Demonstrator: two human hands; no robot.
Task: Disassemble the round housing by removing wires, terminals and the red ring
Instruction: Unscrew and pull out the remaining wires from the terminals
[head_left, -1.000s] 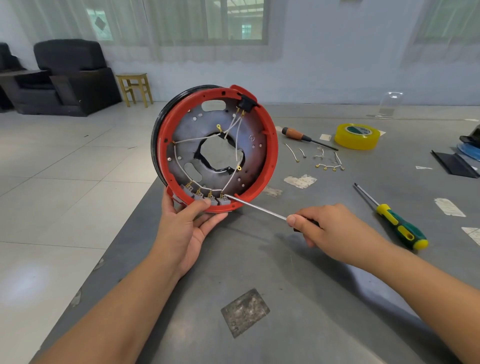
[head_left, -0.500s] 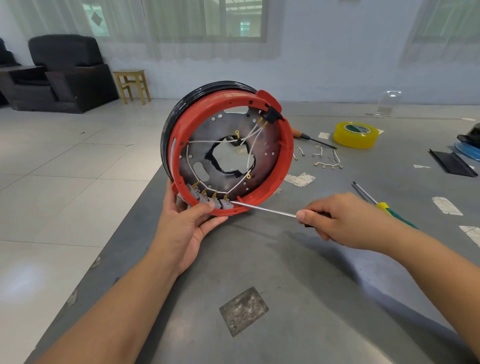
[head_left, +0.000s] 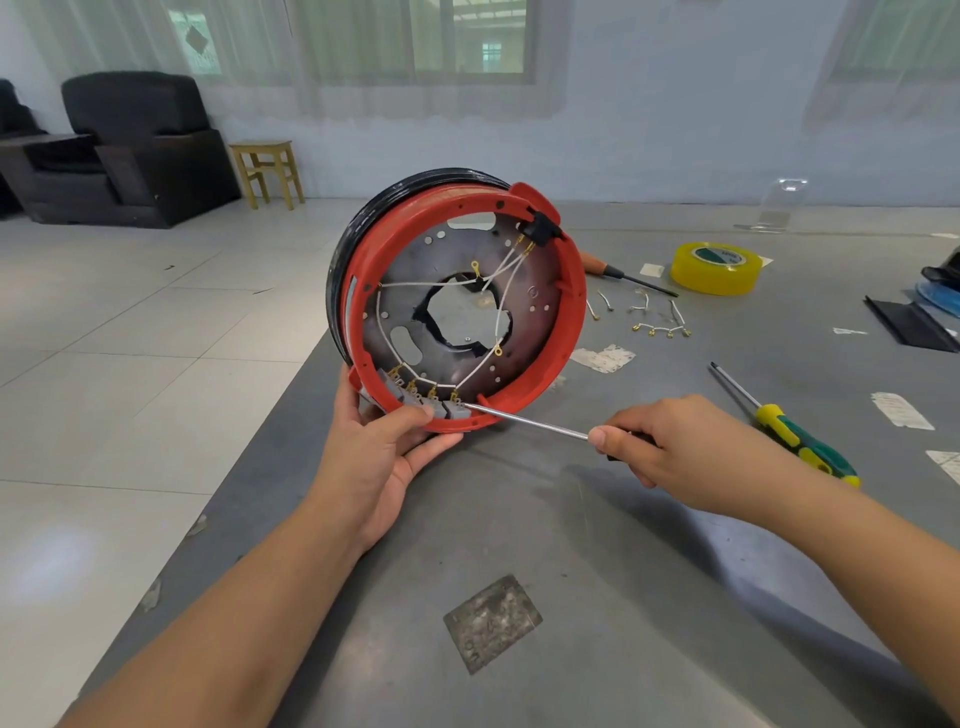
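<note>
The round housing (head_left: 457, 312) stands on edge at the table's left side, a dark metal disc with a black outer band and a red ring (head_left: 569, 317) around its rim. White wires (head_left: 498, 280) with gold terminals cross the disc to grey terminal blocks (head_left: 452, 408) at the bottom. My left hand (head_left: 384, 452) grips the lower rim, thumb on the grey blocks. My right hand (head_left: 670, 447) holds a thin screwdriver (head_left: 524, 420), and its tip touches the rightmost terminal block.
On the grey table (head_left: 597, 597) lie a green-yellow screwdriver (head_left: 800, 441), loose removed wires (head_left: 654, 319), an orange-handled screwdriver (head_left: 618, 273), a yellow tape roll (head_left: 716, 267), paper scraps and a metal plate (head_left: 492, 623). The table edge runs diagonally at left, with tiled floor beyond.
The housing has shifted right and turned slightly, its open face angled more to the right. My right hand and the screwdriver followed it, tip still at the terminal blocks.
</note>
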